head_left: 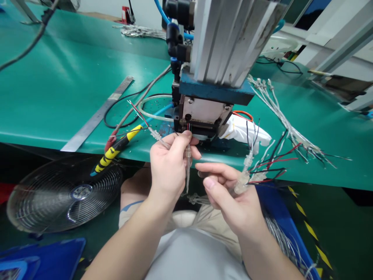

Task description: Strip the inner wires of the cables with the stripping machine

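My left hand (170,163) pinches a clear-sheathed cable (188,159) just below the pneumatic press (201,112). The thin wire ends of that cable reach up into the dark slot at the bottom of the press. A second cable with a clear connector (155,134) and bare-ended wires sticks out on the left side of the same hand. My right hand (227,188), fingers curled, holds a bunch of cables with clear connectors (243,181); their red, black and white wires fan out to the right.
On the green bench (58,97) lie a steel ruler (99,112), a yellow-and-black striped tool handle (116,149) and a white cloth (247,130). Bundled cables (288,120) rest at right. A floor fan (67,194) stands below left, a blue bin (291,233) below right.
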Available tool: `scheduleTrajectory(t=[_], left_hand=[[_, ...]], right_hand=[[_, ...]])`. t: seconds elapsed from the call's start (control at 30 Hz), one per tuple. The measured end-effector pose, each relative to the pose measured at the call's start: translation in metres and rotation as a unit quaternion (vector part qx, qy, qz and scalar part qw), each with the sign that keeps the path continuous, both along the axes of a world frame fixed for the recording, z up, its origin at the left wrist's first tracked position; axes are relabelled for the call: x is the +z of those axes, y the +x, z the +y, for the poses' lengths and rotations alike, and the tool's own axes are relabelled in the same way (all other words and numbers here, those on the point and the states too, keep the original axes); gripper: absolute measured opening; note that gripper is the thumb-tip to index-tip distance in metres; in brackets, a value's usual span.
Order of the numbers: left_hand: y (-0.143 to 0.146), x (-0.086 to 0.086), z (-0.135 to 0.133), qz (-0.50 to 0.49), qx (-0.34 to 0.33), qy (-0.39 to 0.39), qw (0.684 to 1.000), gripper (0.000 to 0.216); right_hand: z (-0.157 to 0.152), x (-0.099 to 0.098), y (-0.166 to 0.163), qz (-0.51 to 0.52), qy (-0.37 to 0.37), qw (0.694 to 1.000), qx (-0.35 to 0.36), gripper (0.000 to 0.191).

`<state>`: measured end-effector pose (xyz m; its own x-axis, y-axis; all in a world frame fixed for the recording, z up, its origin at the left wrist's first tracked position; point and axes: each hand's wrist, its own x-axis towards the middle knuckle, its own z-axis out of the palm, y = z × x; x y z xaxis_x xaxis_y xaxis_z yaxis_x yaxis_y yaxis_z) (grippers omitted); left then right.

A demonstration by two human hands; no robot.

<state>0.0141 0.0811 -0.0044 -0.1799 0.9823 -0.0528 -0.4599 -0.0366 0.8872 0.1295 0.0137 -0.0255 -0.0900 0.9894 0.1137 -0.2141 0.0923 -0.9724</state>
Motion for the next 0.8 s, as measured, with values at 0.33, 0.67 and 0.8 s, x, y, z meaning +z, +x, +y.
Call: scheduleTrajectory(t=[0.33,0.67,0.8], left_hand=[[-0.0012,-0.0010,-0.0002,-0.006,-0.003,0.008,1.000,0.025],[-0.0008,-0.0020,-0.0011,-0.010,-0.008,0.004,1.000,0.024],[-0.0007,-0.0008,0.0002,0.000,-0.009,-0.006,1.000,0.023]], right_hand=[[0.0000,0.0001,-0.0014,0.003,-0.001,1.000,0.000,0.023],[-0.0048,0.0002,-0.0030,-0.013,-0.004,1.000,-0.014,0.020],[-0.0072,0.0040,-0.0021,-0.023,-0.022,0.999,-0.019,0.019]])
